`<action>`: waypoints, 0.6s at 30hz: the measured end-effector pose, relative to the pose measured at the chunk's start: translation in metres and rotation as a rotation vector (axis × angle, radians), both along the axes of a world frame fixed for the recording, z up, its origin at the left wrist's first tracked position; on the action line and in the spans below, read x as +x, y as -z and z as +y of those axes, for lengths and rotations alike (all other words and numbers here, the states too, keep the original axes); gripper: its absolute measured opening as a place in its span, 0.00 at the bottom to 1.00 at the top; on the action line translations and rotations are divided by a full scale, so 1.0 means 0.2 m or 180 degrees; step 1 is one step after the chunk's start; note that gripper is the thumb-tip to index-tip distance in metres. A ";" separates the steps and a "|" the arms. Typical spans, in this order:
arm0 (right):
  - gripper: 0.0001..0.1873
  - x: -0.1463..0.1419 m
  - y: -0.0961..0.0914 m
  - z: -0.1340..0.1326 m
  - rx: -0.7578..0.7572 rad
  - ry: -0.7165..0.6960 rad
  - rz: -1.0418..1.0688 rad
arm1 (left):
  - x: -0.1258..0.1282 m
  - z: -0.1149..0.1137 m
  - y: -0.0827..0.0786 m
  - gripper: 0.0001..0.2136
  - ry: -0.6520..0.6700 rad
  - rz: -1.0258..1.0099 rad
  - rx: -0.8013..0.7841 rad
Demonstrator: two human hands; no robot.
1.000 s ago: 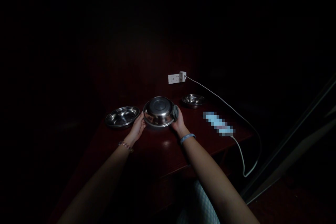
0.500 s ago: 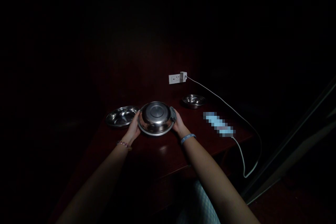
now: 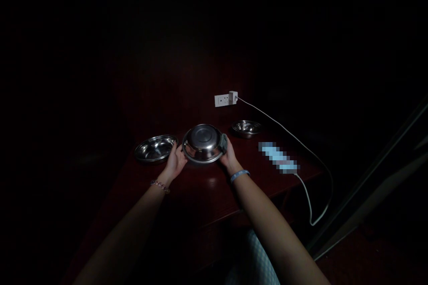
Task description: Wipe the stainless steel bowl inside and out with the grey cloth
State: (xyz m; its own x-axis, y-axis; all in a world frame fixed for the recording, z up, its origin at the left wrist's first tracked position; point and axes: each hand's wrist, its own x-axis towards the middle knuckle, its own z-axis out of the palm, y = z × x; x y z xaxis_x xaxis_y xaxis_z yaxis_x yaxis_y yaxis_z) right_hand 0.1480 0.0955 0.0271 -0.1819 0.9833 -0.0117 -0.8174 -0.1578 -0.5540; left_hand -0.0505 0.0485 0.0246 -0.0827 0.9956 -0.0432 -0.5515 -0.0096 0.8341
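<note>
A shiny metal bowl (image 3: 204, 142) is upside down, its round base facing up, held above the dark red table. At its right rim, my right hand (image 3: 230, 155) is closed, gripping the edge with a bunched grey-green cloth (image 3: 223, 142) between. My left hand (image 3: 176, 161) is at the bowl's left side, thumb raised away from the metal and fingers spread toward the rim; whether the fingertips touch it I cannot tell. Just behind that hand a wide, shallow metal basin (image 3: 154, 148) rests right side up.
A smaller metal bowl (image 3: 246, 128) stands farther back on the right. On the table's right side lies a pixelated light-blue object (image 3: 278, 157) with a white cable (image 3: 307, 193). The cable runs to a charger (image 3: 233, 96) in the wall socket (image 3: 220, 100). The surroundings are very dark.
The metal bowl has shifted slightly right and away from me. My left hand's thumb has come off its rim and the fingers have opened. The right hand keeps its grip with the cloth.
</note>
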 end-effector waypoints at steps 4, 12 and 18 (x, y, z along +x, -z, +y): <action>0.16 0.00 -0.01 0.00 -0.0241 -0.0088 0.0130 | 0.00 0.01 0.02 0.17 -0.0031 0.0116 -0.0022; 0.14 -0.01 0.01 0.01 -0.0173 -0.0217 0.0025 | 0.01 0.01 0.06 0.08 -0.0352 0.0184 0.0273; 0.14 0.00 0.00 -0.01 -0.0308 -0.0180 0.0028 | 0.00 0.02 0.05 0.06 -0.0508 0.0091 0.0349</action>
